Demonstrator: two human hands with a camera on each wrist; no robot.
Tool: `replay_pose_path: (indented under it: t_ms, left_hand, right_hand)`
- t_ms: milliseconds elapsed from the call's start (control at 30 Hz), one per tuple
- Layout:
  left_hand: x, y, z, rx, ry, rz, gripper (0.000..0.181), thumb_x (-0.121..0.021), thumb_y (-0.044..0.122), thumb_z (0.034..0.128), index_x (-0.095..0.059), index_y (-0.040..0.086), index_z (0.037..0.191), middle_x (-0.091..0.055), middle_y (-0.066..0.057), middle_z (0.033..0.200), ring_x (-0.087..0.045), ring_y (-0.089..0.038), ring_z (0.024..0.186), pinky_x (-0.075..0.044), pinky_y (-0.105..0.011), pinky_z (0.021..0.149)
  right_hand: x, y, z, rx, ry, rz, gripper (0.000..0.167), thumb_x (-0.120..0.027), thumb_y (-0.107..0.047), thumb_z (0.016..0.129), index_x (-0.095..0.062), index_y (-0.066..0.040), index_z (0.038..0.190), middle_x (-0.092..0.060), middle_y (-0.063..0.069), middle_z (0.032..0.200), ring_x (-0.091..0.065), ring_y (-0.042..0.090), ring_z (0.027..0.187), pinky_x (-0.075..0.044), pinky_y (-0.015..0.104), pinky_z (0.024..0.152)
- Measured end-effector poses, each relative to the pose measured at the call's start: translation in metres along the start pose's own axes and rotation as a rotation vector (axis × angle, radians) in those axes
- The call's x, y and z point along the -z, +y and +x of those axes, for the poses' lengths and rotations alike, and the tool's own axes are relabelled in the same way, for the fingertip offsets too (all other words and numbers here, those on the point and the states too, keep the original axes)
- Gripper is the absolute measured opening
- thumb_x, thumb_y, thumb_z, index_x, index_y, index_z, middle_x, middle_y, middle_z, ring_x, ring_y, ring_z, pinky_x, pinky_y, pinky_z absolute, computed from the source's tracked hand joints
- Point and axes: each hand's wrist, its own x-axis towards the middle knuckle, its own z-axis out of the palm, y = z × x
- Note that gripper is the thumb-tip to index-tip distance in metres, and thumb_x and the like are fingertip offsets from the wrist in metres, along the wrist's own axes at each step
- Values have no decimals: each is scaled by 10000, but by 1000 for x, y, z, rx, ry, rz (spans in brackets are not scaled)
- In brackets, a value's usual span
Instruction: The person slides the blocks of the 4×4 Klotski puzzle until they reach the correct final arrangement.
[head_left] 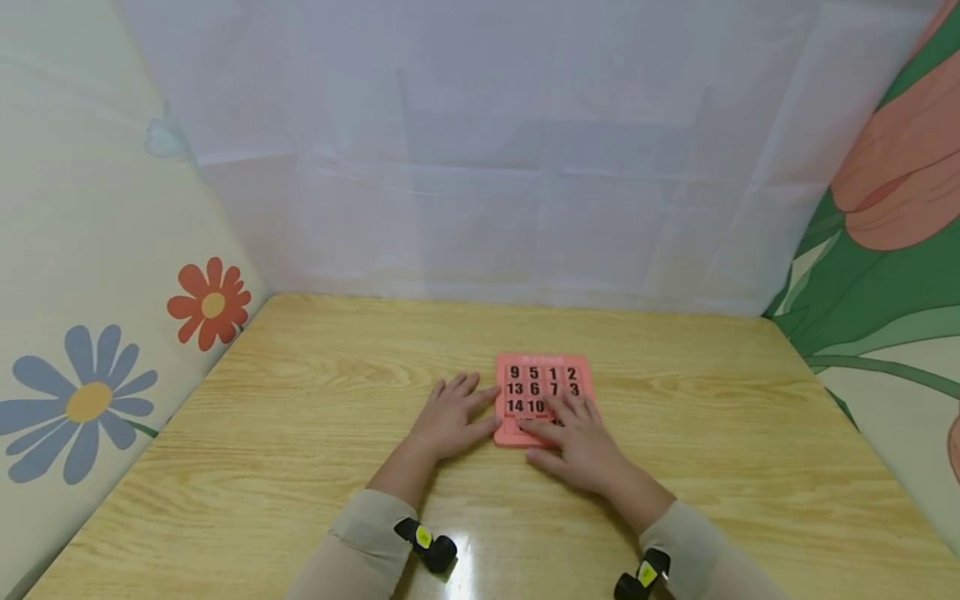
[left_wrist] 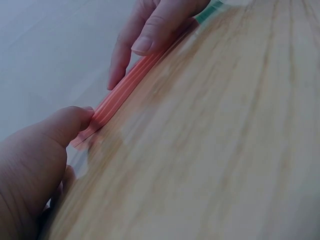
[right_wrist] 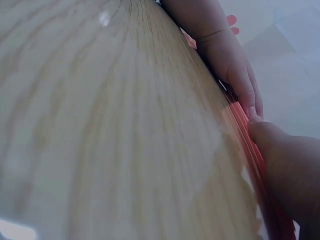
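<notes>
A pink number slide puzzle (head_left: 504, 433) lies flat on the wooden table, its white-pink tiles bearing black numbers such as 9, 5, 1 and 2 in the top row. My left hand (head_left: 450, 419) rests at the puzzle's left edge, thumb and a fingertip touching its side, the other fingers stretched out on the table. My right hand (head_left: 585, 446) lies over the lower right part, fingertips on the tiles, hiding several of them. In the left wrist view the puzzle's pink side (left_wrist: 122, 92) runs between the left thumb and the right hand.
The wooden table (head_left: 337, 350) extends around the puzzle. Behind it hangs a white sheet (head_left: 480, 208). Flower-printed cloths stand at the left (head_left: 90, 208) and right (head_left: 892, 292). Each sleeve carries a small black wrist camera (head_left: 438, 552).
</notes>
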Motion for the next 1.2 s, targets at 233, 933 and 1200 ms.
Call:
replay_pose_path:
  t_ms: [233,933,1200]
  left_hand:
    - [-1,0,0,1,4,6,583,-494,543,963,-451,274,1478,-284,-131,1609,-171,-345,1517,-56,-549,1245]
    - [1,1,0,4,9,7,575,-510,537,962,-463,274,1470,-295,-138,1604,-179,-348,1515,-59,-551,1244]
    - [-1,1,1,-4,15,3,576,-507,544,959,-463,281,1470,-291,-134,1605,-182,-350,1514,-64,-555,1242]
  right_hand:
    - [1,8,-4,-3,-8,-13,502,-506,-581,951,-517,-383,1412,-246,87,1630,-97,384,1522,-35,616,1219]
    - [5,17,-8,-5,-2,19,499,-531,-561,946,-543,-350,1398,-276,125,1614,-116,404,1515,-28,622,1218]
    - [1,17,0,-9,72,87,529,-544,-522,952,-523,-286,1425,-288,140,1606,-161,420,1501,-73,633,1211]
